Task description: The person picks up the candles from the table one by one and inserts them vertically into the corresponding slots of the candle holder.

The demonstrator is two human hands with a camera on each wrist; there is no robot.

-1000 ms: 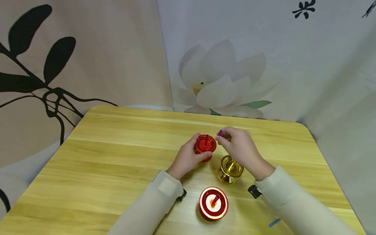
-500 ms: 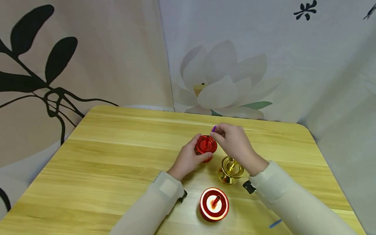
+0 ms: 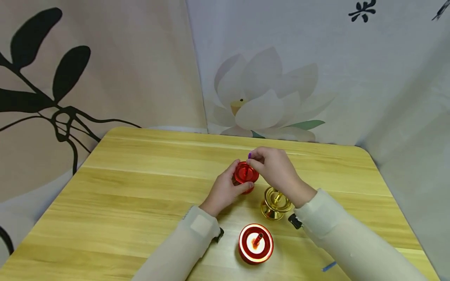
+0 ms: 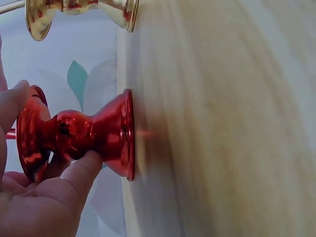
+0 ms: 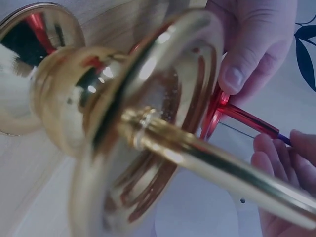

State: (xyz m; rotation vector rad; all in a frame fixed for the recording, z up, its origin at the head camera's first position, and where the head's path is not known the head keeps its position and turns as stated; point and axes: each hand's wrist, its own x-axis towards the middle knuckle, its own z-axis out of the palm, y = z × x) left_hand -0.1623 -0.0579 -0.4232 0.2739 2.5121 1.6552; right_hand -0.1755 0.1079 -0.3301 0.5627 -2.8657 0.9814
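Observation:
My left hand [image 3: 223,191] holds a shiny red metal candlestick [image 3: 242,178], thumb and fingers around its dish and waist. In the left wrist view, the foot of this red candlestick [image 4: 116,131] is down on the wooden tabletop. My right hand [image 3: 275,168] pinches a thin purple stick [image 3: 250,155] just over it. The right wrist view has the dark purple stick [image 5: 284,140] right at the end of the red tube [image 5: 252,122] that rises from the dish. A gold candlestick [image 3: 271,212] of the same shape stands upright beneath my right wrist.
A second red candlestick [image 3: 256,255], its dish brightly lit, stands nearer to me on the wooden table [image 3: 158,187]. A short blue strip [image 3: 329,267] lies beside my right sleeve. Behind the table hangs a printed cloth [image 3: 281,78].
My right hand has moved left with the purple stick, from beside the red candlestick to the top of its tube. My left hand has kept its grip in place.

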